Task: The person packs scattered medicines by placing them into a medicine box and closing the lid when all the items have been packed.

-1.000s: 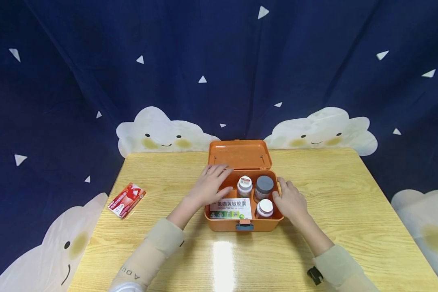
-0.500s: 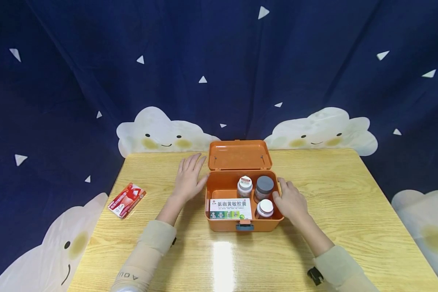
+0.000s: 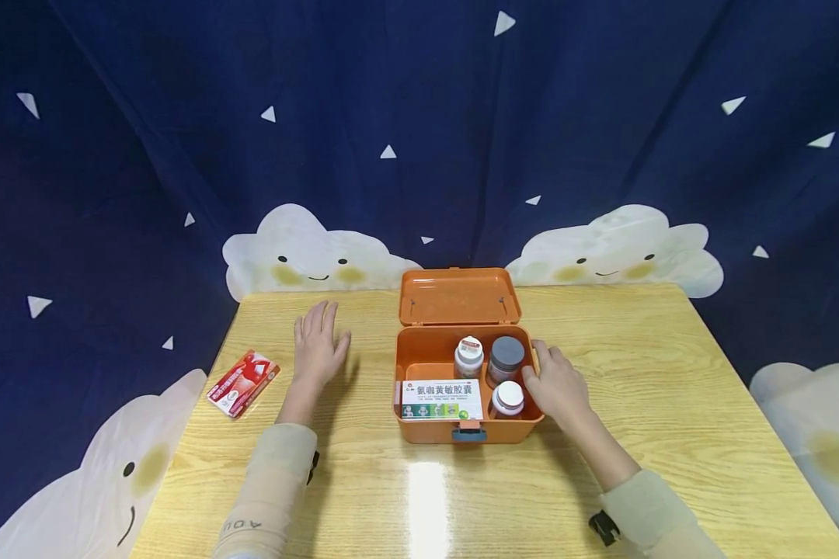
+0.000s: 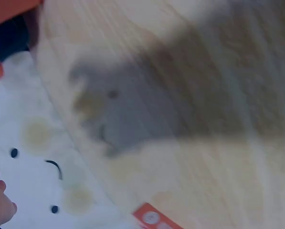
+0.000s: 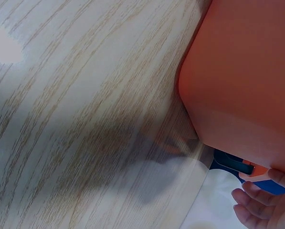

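Note:
My left hand hovers over the table with fingers extended and nothing held, between a red medicine packet on its left and the orange medicine box on its right. At the box's right side, my right hand holds the rim, its thumb over the edge and its fingers along the outer wall. The orange medicine box has its lid tipped back. Inside lie a white-and-green capsule carton, a white bottle with a red label, a grey-capped bottle and another white-capped bottle.
The wooden table carries the box near its middle and the red packet near its left edge. Behind it hangs a dark blue curtain with clouds and white triangles. A blue latch sits on the box's front.
My left hand has moved left, from above the box's left side to near the red packet, with nothing in it. My right hand and the box's contents have stayed in place.

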A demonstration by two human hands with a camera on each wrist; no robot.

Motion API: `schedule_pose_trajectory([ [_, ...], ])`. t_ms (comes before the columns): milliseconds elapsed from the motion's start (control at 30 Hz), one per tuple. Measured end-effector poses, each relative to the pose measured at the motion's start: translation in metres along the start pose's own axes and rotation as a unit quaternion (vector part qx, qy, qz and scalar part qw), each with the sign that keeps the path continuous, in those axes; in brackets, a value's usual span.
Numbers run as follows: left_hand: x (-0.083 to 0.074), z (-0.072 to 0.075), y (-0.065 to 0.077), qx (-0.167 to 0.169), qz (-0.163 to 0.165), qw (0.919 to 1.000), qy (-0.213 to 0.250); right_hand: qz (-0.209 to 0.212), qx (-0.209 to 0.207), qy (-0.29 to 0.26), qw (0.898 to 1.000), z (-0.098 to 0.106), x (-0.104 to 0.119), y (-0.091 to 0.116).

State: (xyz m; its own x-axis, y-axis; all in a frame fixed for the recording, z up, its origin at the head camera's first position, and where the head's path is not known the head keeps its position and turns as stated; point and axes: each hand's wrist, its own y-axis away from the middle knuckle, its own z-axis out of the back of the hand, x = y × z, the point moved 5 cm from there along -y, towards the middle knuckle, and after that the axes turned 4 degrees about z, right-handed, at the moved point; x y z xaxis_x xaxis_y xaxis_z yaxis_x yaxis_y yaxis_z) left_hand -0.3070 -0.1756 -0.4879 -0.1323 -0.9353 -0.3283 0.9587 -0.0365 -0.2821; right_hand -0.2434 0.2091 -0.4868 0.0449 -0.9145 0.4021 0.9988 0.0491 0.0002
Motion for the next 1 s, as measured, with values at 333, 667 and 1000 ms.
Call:
schedule_pose_trajectory([
  [333,0.057,-0.008,0.013,0.047,0.094,0.9944,-0.016,0.0,-0.002,0.002,1.0,0.0,0.001,0.001],
  [667,0.107,-0.007,0.034,0.103,0.167,0.9804,-0.018,-0.001,0.002,0.001,1.0,0.001,0.002,0.001],
  [1000,0.13,-0.003,0.053,0.146,0.239,0.9601,0.011,0.001,0.001,0.002,1.0,0.002,0.002,0.002],
])
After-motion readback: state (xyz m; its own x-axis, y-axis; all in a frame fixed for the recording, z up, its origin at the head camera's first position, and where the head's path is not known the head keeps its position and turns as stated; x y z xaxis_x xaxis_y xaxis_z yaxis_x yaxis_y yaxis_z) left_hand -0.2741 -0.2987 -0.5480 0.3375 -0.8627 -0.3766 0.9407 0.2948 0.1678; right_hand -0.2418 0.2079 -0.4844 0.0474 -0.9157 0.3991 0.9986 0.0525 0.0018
